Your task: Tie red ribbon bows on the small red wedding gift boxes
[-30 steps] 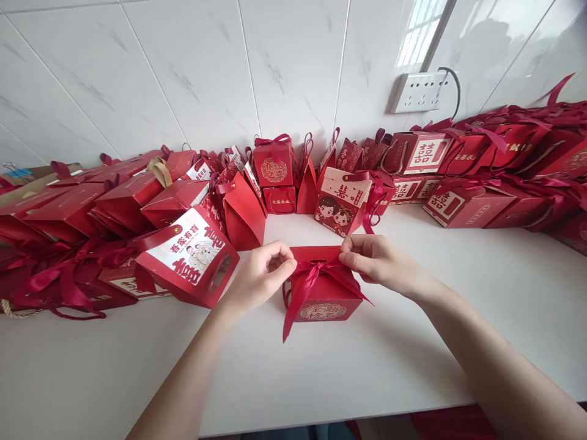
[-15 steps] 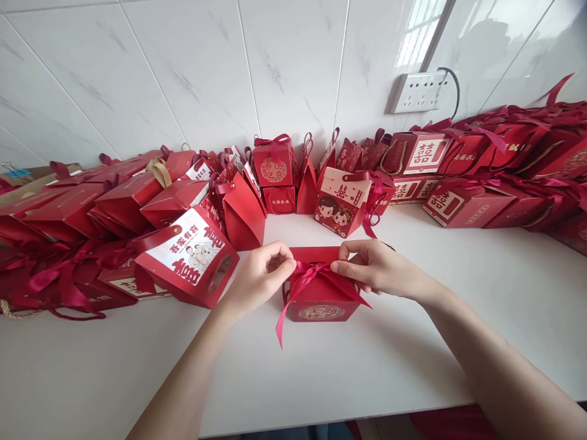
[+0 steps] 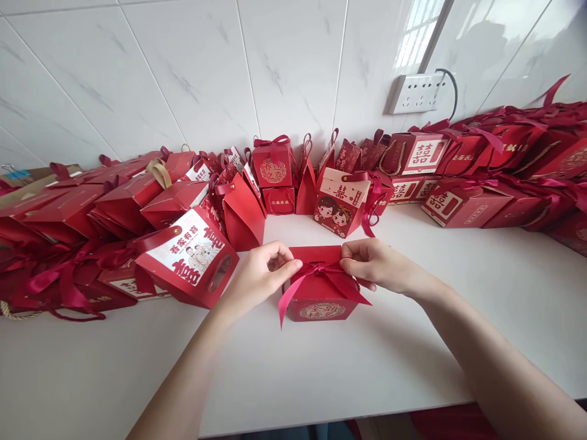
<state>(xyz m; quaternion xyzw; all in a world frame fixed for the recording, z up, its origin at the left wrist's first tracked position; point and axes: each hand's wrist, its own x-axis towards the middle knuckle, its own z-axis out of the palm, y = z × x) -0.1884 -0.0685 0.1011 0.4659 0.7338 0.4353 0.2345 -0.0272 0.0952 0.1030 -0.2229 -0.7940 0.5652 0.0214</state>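
Observation:
A small red gift box [image 3: 321,296] stands on the white table [image 3: 321,373] right in front of me, with a gold emblem on its front. A red satin ribbon [image 3: 316,275] is knotted across its top, and two tails hang down, one to the left and one to the right. My left hand [image 3: 261,272] pinches the ribbon at the box's left top edge. My right hand [image 3: 373,264] pinches the ribbon at the right top edge. Both hands are closed on ribbon loops.
Many red gift boxes and bags line the back of the table along the tiled wall, such as a large box [image 3: 188,256] at the left, a cartoon-couple box [image 3: 342,201] behind the small box, and stacks [image 3: 463,201] at the right. A white power strip [image 3: 415,91] hangs on the wall.
The ribbon's loops have been drawn tighter and flatter across the box top, and the left tail hangs shorter. Both hands stayed at the box's top edges.

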